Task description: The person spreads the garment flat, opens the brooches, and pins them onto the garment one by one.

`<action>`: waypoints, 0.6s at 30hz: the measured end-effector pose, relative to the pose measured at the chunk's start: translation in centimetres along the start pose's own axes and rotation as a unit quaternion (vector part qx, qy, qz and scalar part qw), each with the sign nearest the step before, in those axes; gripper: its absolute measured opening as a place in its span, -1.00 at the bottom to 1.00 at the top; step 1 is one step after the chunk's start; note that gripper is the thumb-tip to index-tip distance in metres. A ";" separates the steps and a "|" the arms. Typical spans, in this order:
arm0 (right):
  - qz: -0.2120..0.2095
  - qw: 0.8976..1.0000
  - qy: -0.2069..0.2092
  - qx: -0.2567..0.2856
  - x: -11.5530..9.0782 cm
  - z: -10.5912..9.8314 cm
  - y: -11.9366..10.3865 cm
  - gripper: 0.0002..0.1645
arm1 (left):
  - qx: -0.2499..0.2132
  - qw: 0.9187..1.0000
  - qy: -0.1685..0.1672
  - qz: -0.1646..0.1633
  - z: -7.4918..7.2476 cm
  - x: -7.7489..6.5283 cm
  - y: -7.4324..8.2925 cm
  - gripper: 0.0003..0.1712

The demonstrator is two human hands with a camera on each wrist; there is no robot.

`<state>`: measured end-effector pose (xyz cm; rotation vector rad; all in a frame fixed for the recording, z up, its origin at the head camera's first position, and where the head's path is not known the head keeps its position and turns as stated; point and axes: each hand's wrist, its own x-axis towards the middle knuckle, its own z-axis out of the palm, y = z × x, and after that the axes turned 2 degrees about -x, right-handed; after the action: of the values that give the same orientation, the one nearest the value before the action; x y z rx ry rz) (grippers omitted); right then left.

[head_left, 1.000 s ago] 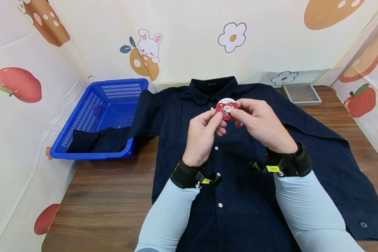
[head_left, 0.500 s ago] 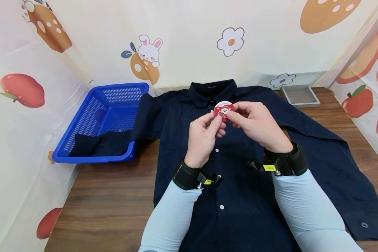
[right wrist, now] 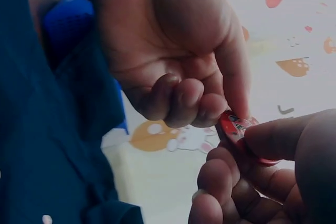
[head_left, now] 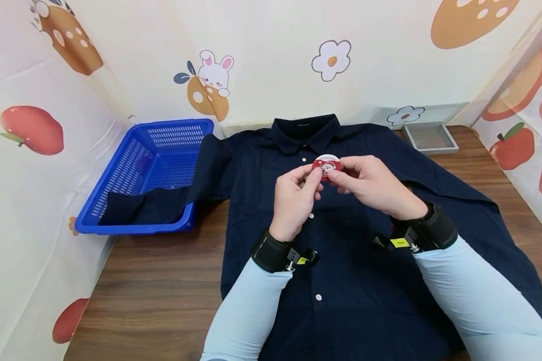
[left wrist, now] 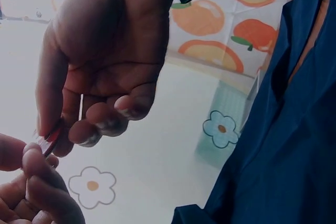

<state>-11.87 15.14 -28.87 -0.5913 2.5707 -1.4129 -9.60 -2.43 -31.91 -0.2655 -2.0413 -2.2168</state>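
Note:
Both hands pinch a round red badge with a Santa picture and a white top edge, held up over the shirt. My left hand grips its lower left edge between thumb and fingers. On its right side, my right hand has the thumb on the front and fingers behind. The right wrist view shows the badge tilted, its back hidden by fingers. Beneath lies a dark navy shirt, front up with the collar at the far side and white buttons down the middle.
A blue plastic basket stands at the left, with one shirt sleeve lying into it. At the back right sits a shallow grey tray. Patterned cloth walls in the wooden table at the back and sides.
The badge has been tipped back and shifted slightly down and right in the last half second. My right wrist and forearm have swung outward to the right. Both hands keep their pinch.

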 end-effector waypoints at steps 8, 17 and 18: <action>0.014 1.000 0.021 -0.003 -1.4 -0.5 0.6 -0.71 | 0.052 0.998 0.003 0.021 0.9 -0.2 -0.6 -0.76; 0.011 1.000 0.010 0.005 -1.7 -1.3 1.3 -0.70 | 0.099 0.994 -0.032 0.034 1.4 -0.2 -0.9 -0.77; 0.016 1.000 0.013 -0.002 -1.6 -1.5 1.6 -0.69 | 0.112 0.992 -0.040 0.037 1.3 0.1 -0.9 -0.77</action>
<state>-11.27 17.68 -29.47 -0.5333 2.5907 -1.4162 -9.77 -1.06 -32.67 -0.4056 -2.2579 -1.9441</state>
